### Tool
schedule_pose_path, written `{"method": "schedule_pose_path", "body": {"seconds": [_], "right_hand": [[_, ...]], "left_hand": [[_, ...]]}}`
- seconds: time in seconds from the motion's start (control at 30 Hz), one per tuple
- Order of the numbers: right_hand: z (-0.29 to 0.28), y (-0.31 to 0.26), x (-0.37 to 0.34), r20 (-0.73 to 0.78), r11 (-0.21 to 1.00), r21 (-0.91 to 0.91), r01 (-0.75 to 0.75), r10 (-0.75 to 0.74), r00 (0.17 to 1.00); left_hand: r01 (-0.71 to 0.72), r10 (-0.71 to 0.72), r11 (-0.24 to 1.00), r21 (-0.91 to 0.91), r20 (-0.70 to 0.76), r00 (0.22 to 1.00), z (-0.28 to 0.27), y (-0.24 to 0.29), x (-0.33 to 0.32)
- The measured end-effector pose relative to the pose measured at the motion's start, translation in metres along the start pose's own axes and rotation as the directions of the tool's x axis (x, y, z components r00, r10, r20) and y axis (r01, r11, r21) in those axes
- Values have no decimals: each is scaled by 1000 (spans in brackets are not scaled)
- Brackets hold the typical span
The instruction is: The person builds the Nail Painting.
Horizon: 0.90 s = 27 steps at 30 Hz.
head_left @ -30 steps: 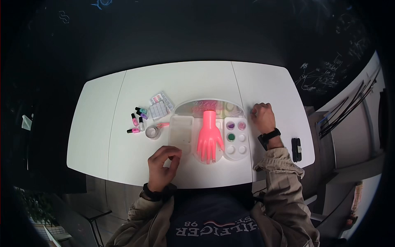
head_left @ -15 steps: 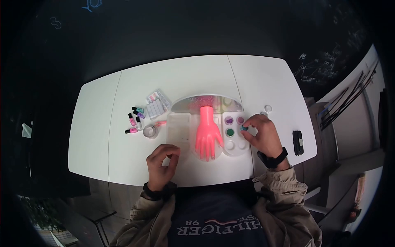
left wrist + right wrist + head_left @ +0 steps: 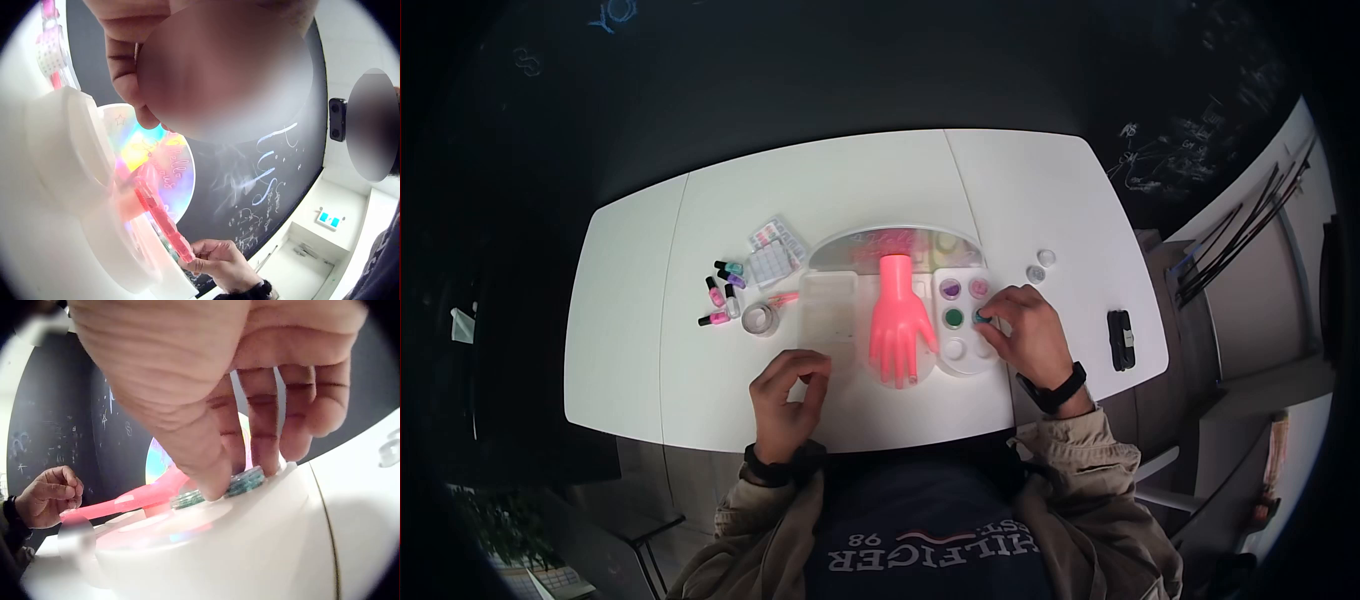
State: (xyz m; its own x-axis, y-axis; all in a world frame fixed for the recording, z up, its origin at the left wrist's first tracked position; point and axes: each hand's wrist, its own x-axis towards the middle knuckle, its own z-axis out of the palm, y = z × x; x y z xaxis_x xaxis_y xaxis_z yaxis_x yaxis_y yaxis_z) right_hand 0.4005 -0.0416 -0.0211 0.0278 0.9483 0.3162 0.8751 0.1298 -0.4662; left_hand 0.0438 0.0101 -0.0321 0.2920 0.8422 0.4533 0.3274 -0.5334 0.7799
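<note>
My right hand (image 3: pixel 1035 335) pinches a small teal glitter pot (image 3: pixel 245 480) between thumb and fingertips, right at a round slot in the right side of the white tray (image 3: pixel 968 368). Beside it in the tray sit a green pot (image 3: pixel 953 317), a purple pot (image 3: pixel 950 288) and a pale pink pot (image 3: pixel 979 287). A pink practice hand (image 3: pixel 895 315) lies palm down in the middle, its fingers toward me. My left hand (image 3: pixel 785 400) hovers near the tray's front left, fingers loosely curled, with nothing visible in them.
Several nail polish bottles (image 3: pixel 732 298) lie at the left, near a round white jar (image 3: pixel 760 319) and clear compartment boxes (image 3: pixel 772 260). Two small clear pots (image 3: pixel 1036 273) stand at the right. A black case (image 3: pixel 1121 340) lies near the right edge. A shiny panel (image 3: pixel 950 250) rises behind the tray.
My right hand has come from the table on the right to the tray, bringing the teal glitter pot over a slot. Two clear pots now show where it was. The left hand has hardly moved.
</note>
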Motion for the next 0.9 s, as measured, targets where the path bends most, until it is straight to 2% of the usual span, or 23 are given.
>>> {"method": "schedule_pose_path", "body": {"seconds": [0.1, 0.2, 0.23, 0.33, 0.37, 0.47, 0.57, 0.77, 0.9], "right_hand": [[-5, 6, 4, -15, 998, 39, 47, -46, 999], [-14, 17, 12, -65, 987, 109, -120, 127, 990], [-13, 26, 14, -90, 977, 90, -192, 200, 976], [-7, 59, 18, -217, 966, -133, -220, 188, 958], [-5, 67, 17, -215, 948, -223, -229, 182, 959], [4, 78, 14, -217, 920, -231, -317, 269, 938], [14, 93, 11, -177, 897, -291, -334, 293, 940], [19, 100, 6, -178, 902, -268, -337, 298, 938], [0, 63, 4, -221, 934, -194, -300, 257, 941]], "left_hand": [[-5, 5, 1000, 5, -9, 1000, -1, 0, 0], [-4, 5, 1000, 12, -21, 1000, -4, -2, -1], [-2, 2, 1000, 14, -20, 1000, -6, -3, -1], [26, -26, 1000, -1, -16, 1000, -8, -1, -2], [38, -38, 999, -9, -15, 999, -8, 0, -2], [41, -41, 999, -20, -21, 999, -6, 0, -2], [-9, 9, 1000, 1, -22, 1000, -6, -1, 0], [-4, 4, 1000, 1, -20, 1000, -6, -2, 0], [-1, 0, 1000, -8, -18, 1000, -5, -3, -1]]}}
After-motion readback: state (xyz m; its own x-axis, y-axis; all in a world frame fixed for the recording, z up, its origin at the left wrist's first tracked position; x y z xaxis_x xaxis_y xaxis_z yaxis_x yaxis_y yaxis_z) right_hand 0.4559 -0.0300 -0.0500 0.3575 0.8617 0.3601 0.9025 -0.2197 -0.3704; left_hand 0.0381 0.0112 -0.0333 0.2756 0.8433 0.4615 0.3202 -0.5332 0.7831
